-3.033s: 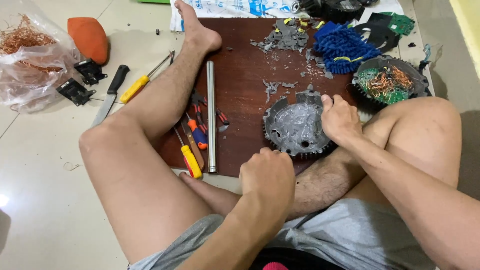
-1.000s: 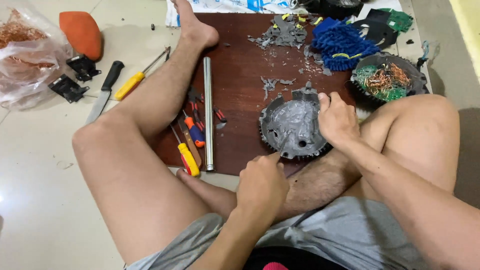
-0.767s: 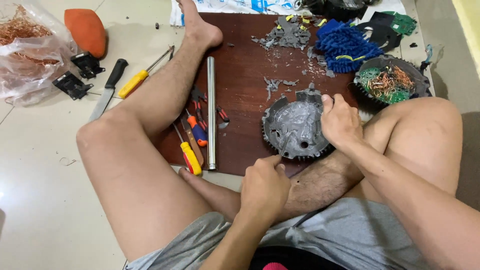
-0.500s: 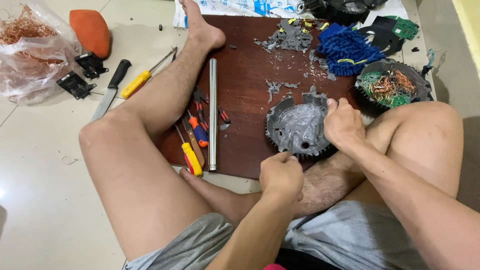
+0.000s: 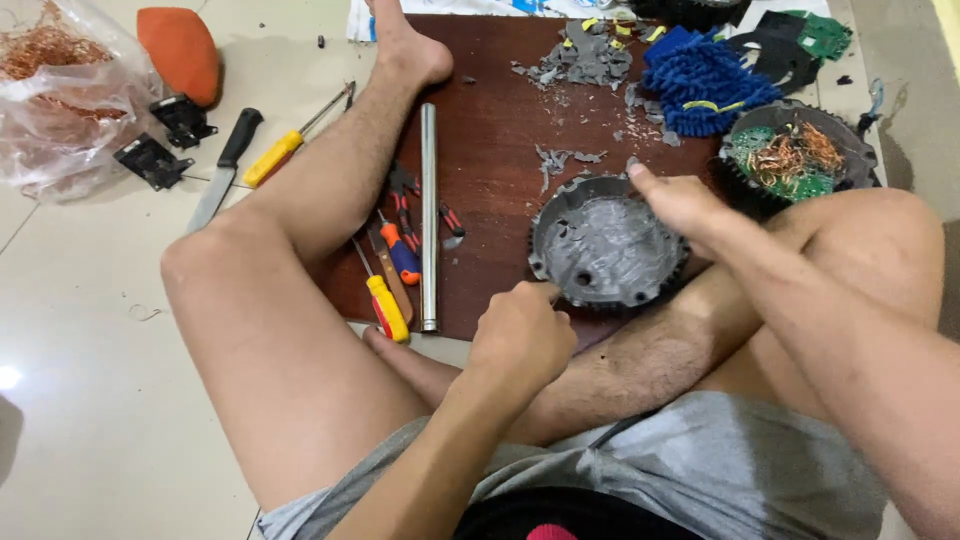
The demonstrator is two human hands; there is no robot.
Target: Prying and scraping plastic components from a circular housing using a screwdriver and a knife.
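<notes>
Seated on a pale tiled floor (image 5: 80, 400), a person works with both bare hands on a round grey toothed metal housing (image 5: 605, 245) that lies on a dark brown wooden board (image 5: 490, 150), between the bent legs. Their left hand (image 5: 520, 335) is clenched into a fist at the housing's near-left rim; what it grips is hidden. Their right hand (image 5: 680, 200) rests on the far-right rim, fingers curled over the edge, steadying it. Left of the housing lie a long silver metal tube (image 5: 428, 215) and a yellow-handled screwdriver (image 5: 385, 305). Farther right sits a black round casing filled with copper wire (image 5: 795, 160).
</notes>
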